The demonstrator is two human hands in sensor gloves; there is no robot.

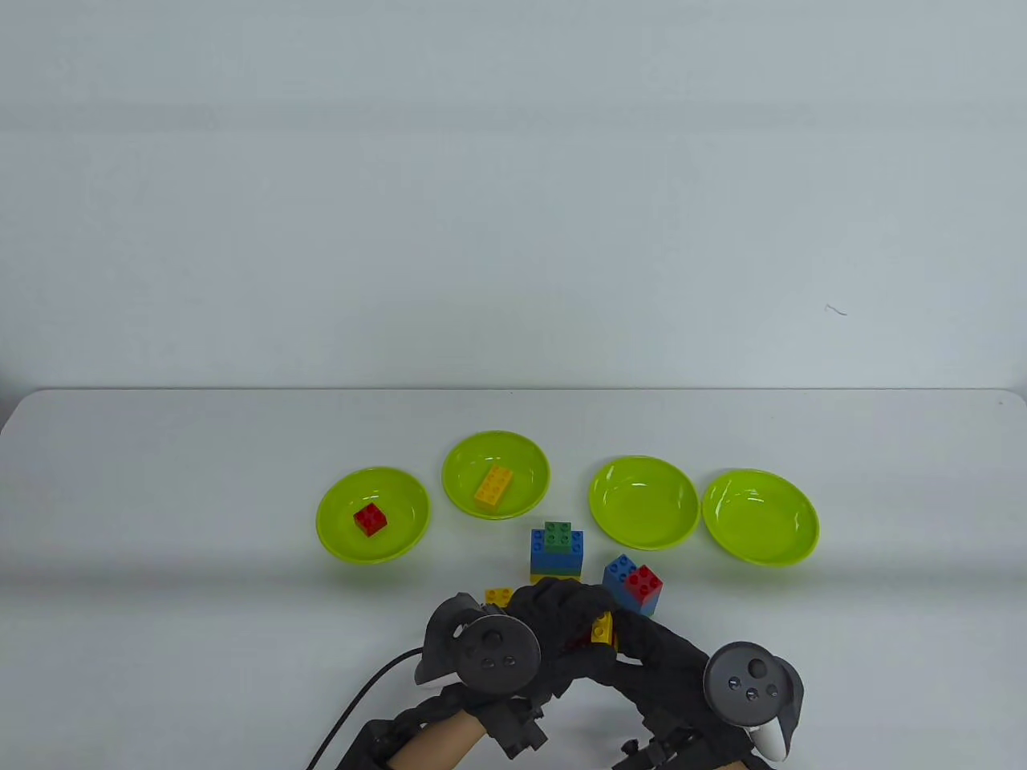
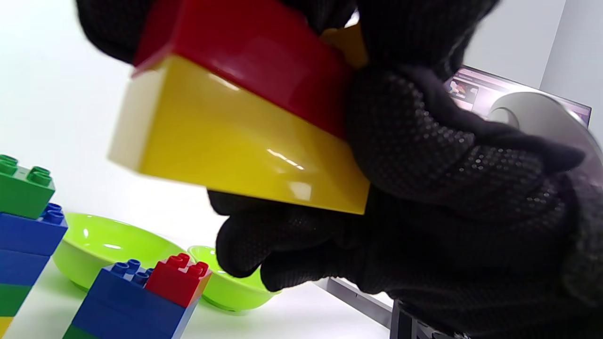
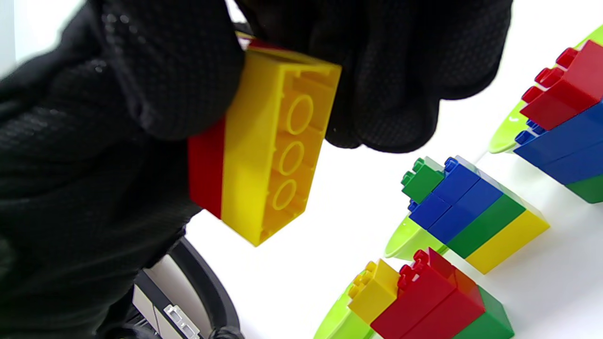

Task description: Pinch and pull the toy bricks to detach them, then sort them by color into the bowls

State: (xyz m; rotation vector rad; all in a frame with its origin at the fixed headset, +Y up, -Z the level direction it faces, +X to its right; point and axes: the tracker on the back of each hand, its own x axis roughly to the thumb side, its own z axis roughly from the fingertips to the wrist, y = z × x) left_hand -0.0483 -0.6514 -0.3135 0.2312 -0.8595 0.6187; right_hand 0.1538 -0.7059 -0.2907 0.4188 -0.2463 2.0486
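Both gloved hands meet near the table's front edge around a joined pair of bricks. My left hand (image 1: 562, 613) and right hand (image 1: 634, 642) each grip it: a long yellow brick (image 1: 602, 627) (image 2: 235, 155) (image 3: 278, 146) stuck to a red brick (image 2: 249, 52) (image 3: 205, 165), held off the table. Just beyond stand a green-topped blue, green and yellow stack (image 1: 556, 553) (image 3: 471, 212), a blue stack with a red brick on it (image 1: 634, 584) (image 2: 141, 296), and a yellow, red and green stack (image 1: 497, 596) (image 3: 424, 296) partly hidden by my left hand.
Several green bowls sit in a row behind the stacks: the left bowl (image 1: 333, 521) holds a red brick (image 1: 371, 519), the second bowl (image 1: 457, 469) a yellow brick (image 1: 493, 486), and the two right bowls (image 1: 642, 513) (image 1: 762, 521) hold nothing. A cable (image 1: 361, 698) trails from my left wrist.
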